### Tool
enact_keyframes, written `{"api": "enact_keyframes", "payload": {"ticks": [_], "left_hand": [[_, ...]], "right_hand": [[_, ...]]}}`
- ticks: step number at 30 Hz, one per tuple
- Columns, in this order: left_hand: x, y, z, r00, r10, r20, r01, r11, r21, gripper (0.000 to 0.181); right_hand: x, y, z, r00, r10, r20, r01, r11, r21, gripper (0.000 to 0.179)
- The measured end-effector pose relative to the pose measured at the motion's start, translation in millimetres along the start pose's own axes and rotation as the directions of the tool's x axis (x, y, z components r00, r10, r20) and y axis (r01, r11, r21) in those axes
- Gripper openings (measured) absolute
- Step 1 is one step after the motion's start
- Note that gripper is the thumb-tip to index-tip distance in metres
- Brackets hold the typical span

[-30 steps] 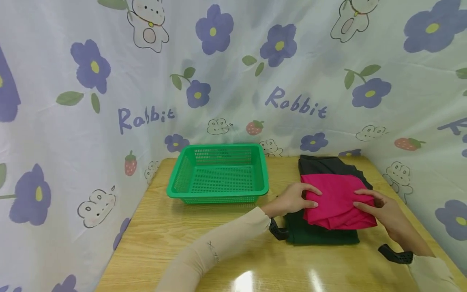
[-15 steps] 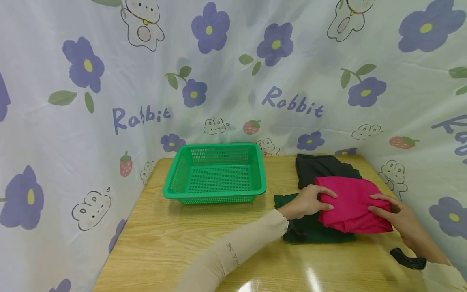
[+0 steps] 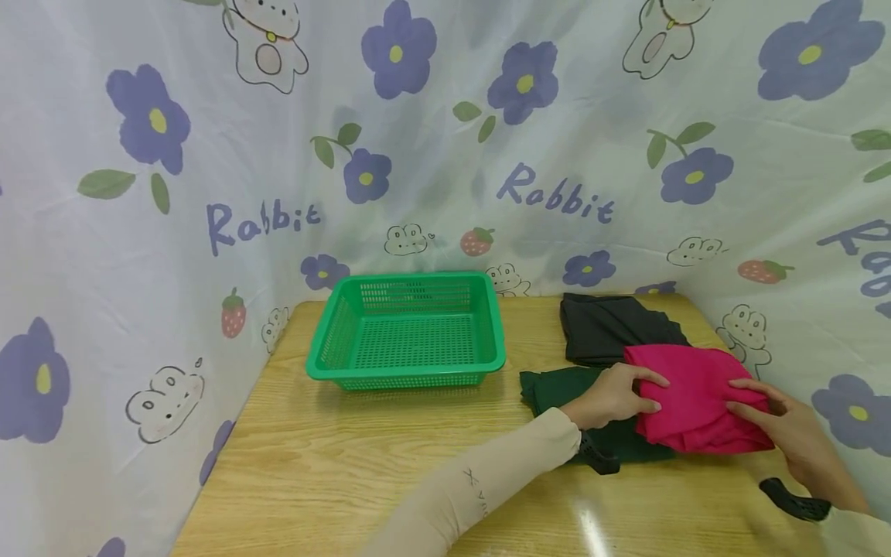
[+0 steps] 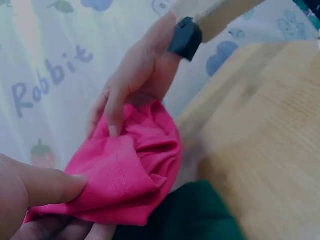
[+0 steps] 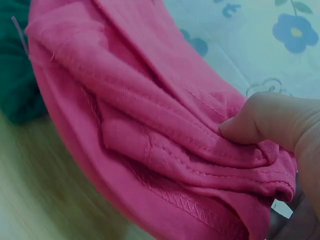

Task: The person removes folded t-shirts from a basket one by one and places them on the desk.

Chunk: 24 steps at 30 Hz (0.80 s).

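Both hands hold a folded bright pink garment (image 3: 696,394) by its two sides, above the right part of the table. My left hand (image 3: 612,396) pinches its left edge, with the thumb (image 4: 55,187) on top and the other fingers underneath. At the opposite edge my right hand (image 3: 786,422) grips it; in the right wrist view the thumb (image 5: 270,117) presses on layered, stitched hems. A dark green folded cloth (image 3: 557,387) lies partly hidden beneath the left hand and the pink garment. Behind it is a black folded cloth (image 3: 612,329), its front corner covered by the pink one.
A green plastic basket (image 3: 407,371) with perforated walls stands at the back left of the wooden table (image 3: 334,464). A white curtain (image 3: 445,155) printed with flowers and rabbits hangs along the back and both sides.
Both hands have carried the pink garment to the right and slightly toward the front, uncovering more of the black and green cloths. The head view has shifted slightly.
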<state>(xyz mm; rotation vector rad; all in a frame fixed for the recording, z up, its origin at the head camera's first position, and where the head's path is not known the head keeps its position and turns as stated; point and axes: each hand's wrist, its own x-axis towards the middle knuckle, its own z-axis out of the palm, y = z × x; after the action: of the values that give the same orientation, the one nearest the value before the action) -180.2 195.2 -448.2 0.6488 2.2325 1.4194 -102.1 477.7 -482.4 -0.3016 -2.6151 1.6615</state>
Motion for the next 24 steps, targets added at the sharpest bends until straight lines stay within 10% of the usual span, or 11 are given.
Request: {"api": "enact_keyframes", "payload": {"ticks": [9,24], "left_hand": [[5.1,1.5,26.7,0.991,-0.113,0.073,0.122,0.986,-0.118,0.049],[7.6,-6.7,52.1,0.973,-0.158,0.167,0.189,0.963,-0.194,0.06]], "right_hand": [[-0.7,14,-19,0.992,0.121,-0.043,-0.124,0.989,-0.081,0.053],[-6.8,41,-29,0.993,0.113,-0.043,-0.118,0.98,-0.159,0.057]]}}
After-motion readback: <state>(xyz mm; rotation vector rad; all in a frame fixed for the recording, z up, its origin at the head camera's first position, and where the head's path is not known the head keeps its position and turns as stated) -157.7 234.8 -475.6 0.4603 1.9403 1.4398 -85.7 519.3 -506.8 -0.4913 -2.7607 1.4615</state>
